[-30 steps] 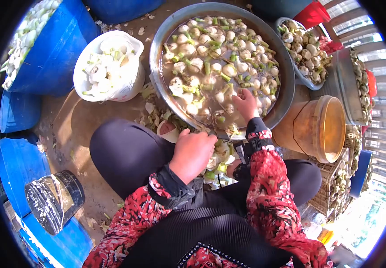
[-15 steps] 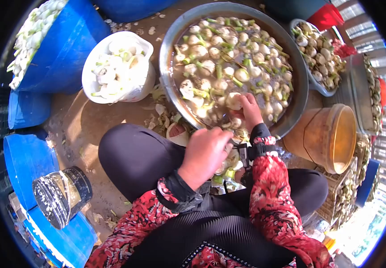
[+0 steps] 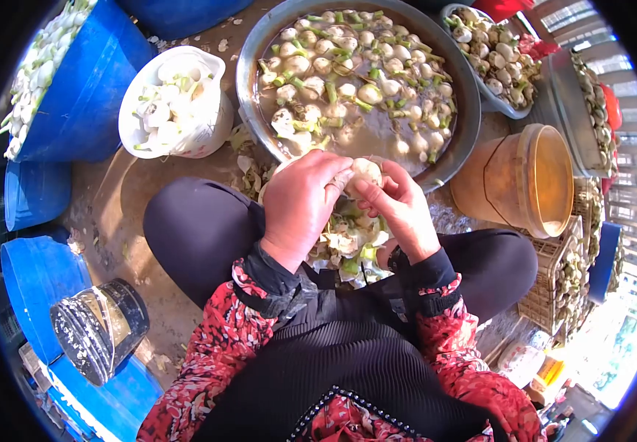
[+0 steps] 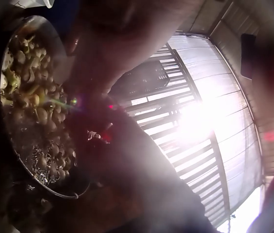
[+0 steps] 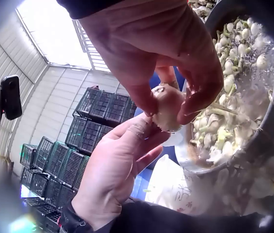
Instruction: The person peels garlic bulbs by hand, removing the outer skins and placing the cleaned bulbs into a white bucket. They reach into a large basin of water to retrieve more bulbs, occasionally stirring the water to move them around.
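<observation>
A round pale bulb (image 3: 364, 175) is held between both hands over the lap, close to the near rim of the large metal basin (image 3: 247, 110). The right hand (image 3: 405, 210) grips it with thumb and fingers. Fingers of the left hand (image 3: 305, 202) are curled against its other side. In the right wrist view the bulb (image 5: 168, 108) sits between the right hand (image 5: 161, 53) above and the left hand (image 5: 115, 167) below. Many similar bulbs with green stems float in the basin's murky water. The left wrist view is dark and glary, hiding the bulb.
A white bucket (image 3: 221, 121) of cleaned bulbs stands left of the basin. An orange bucket (image 3: 506, 177) is at the right, with a tub (image 3: 499, 103) of bulbs behind it. Blue containers (image 3: 105, 96) and a spattered black bucket (image 3: 128, 313) line the left. Peelings (image 3: 344, 247) lie between the legs.
The right hand has come back from the basin toward the lap, bringing a bulb out of the water. The left hand has moved up to meet it, and the two now hold the bulb together.
</observation>
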The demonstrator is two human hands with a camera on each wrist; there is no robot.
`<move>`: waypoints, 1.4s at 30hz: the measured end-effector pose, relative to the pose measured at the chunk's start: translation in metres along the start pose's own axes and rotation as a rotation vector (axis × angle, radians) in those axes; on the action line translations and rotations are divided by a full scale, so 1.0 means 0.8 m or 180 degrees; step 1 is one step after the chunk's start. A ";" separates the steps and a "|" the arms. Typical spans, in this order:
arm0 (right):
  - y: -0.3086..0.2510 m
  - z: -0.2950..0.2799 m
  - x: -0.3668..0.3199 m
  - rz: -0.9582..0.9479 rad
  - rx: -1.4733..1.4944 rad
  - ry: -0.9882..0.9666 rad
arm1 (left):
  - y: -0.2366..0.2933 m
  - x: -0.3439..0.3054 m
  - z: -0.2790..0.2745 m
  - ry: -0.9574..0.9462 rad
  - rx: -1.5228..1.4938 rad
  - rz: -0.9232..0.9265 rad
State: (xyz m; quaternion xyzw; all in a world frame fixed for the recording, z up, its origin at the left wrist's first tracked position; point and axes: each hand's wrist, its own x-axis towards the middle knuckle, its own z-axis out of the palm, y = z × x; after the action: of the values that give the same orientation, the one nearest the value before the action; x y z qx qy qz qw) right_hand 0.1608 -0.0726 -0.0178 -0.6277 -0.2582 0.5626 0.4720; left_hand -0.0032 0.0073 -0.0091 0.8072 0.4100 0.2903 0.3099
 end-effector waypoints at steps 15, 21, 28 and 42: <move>0.006 -0.010 -0.017 -0.0404 0.0731 0.0020 | 0.001 -0.007 0.028 -0.0566 -0.3198 -0.1004; 0.004 -0.024 -0.023 -0.0702 0.0669 0.0111 | 0.005 0.007 0.012 0.0534 -0.1337 0.0130; 0.004 -0.028 -0.026 -0.0566 0.0456 -0.0194 | 0.015 0.006 0.006 -0.0076 0.0119 0.1097; 0.014 -0.033 -0.029 -0.0249 0.0399 -0.0270 | 0.012 -0.002 0.012 -0.0380 0.0092 0.0875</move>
State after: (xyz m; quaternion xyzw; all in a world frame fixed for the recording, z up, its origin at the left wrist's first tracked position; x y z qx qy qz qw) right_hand 0.1785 -0.1051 -0.0193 -0.5619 -0.2666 0.5849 0.5206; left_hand 0.0077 -0.0010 -0.0090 0.8760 0.2806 0.2755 0.2793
